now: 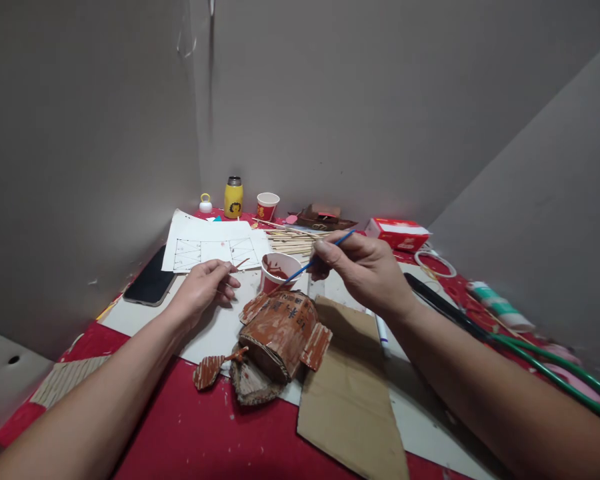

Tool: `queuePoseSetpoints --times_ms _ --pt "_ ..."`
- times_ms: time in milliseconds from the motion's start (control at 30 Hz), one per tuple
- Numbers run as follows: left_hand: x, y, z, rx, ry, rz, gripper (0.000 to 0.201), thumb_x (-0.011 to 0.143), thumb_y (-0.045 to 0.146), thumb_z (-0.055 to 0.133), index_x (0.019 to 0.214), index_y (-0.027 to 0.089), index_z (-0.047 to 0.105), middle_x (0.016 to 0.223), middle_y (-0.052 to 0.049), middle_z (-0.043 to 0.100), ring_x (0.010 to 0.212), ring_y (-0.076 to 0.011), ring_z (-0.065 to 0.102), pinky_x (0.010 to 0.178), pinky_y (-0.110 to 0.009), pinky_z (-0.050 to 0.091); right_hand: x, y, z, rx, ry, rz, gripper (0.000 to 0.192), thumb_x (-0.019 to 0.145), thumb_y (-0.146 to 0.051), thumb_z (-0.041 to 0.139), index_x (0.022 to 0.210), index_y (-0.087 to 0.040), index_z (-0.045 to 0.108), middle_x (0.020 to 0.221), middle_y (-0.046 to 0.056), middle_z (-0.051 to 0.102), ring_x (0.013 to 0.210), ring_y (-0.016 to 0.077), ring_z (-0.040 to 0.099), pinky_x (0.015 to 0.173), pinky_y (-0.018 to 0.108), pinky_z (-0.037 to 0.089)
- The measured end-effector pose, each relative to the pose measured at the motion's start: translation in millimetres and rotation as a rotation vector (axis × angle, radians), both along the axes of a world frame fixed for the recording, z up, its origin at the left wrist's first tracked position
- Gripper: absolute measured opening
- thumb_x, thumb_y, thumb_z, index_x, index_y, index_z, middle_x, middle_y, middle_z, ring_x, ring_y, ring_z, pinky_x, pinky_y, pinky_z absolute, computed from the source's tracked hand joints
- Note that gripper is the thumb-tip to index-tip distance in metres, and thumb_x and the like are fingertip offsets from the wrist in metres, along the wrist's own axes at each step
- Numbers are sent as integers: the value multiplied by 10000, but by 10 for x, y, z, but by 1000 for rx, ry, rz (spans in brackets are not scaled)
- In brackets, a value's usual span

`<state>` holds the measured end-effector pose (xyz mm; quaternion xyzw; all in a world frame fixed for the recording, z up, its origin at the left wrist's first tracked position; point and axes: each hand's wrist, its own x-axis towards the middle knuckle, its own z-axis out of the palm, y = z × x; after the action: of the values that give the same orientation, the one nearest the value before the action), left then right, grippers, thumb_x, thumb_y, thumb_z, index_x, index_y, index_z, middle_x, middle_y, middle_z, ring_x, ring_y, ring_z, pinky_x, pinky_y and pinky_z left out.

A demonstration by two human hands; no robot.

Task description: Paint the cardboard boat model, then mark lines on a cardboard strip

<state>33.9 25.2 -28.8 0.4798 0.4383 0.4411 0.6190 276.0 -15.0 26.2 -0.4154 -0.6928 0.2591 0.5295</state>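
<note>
Right hand (365, 270) pinching a thin blue paintbrush (314, 261), tip dipped in the paper cup of brown paint (279, 270). Left hand (205, 285) closed on a small painted stick (241, 264), resting on the white sheet (215, 327). Painted cardboard model (280, 333) sitting right in front of the cup, near a flat cardboard piece (350, 393).

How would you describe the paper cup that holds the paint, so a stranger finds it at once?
Start from the brown cardboard model mid-table. Just behind it, between the hands, stands the paint cup. Unlike the red cup by the wall, it holds red-brown paint and the blue brush dips in.
</note>
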Motion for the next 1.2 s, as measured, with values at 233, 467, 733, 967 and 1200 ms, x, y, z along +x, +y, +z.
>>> queuePoseSetpoints --times_ms 233,467,733,967,1200 --pt "10 -9 11 9 17 -2 117 883 236 587 838 132 620 714 -55 655 499 -95 576 487 -216 471 -93 -114 3 -15 28 69 349 863 -518 676 705 -208 653 588 -3 664 523 123 626 535 263 529" --pt "16 2 14 -7 22 12 139 907 220 568 814 134 624 708 -64 662 483 -93 586 482 -215 457 -90 -90 -37 -35 4 29 383 829 -570 686 713 -209 631 581 -9 652 521 130 622 532 270 544" --pt "16 -10 -2 3 -1 10 125 883 232 613 808 134 633 698 -67 664 480 -95 582 474 -216 453 -156 -170 -27 -8 -42 39 384 849 -573 661 695 -221 651 594 4 661 536 133 622 533 274 537" --pt "24 -3 23 -23 19 9 137 907 207 560 803 135 613 696 -59 657 476 -92 582 464 -206 448 -49 -83 -13 -24 58 26 347 829 -537 706 722 -216 629 579 -9 657 501 127 620 505 269 545" --pt "17 -8 12 -2 12 1 132 904 220 571 809 139 611 705 -55 661 480 -98 587 468 -213 466 8 0 -56 -60 50 36 369 821 -547 711 719 -203 628 594 -6 653 503 125 612 499 266 547"
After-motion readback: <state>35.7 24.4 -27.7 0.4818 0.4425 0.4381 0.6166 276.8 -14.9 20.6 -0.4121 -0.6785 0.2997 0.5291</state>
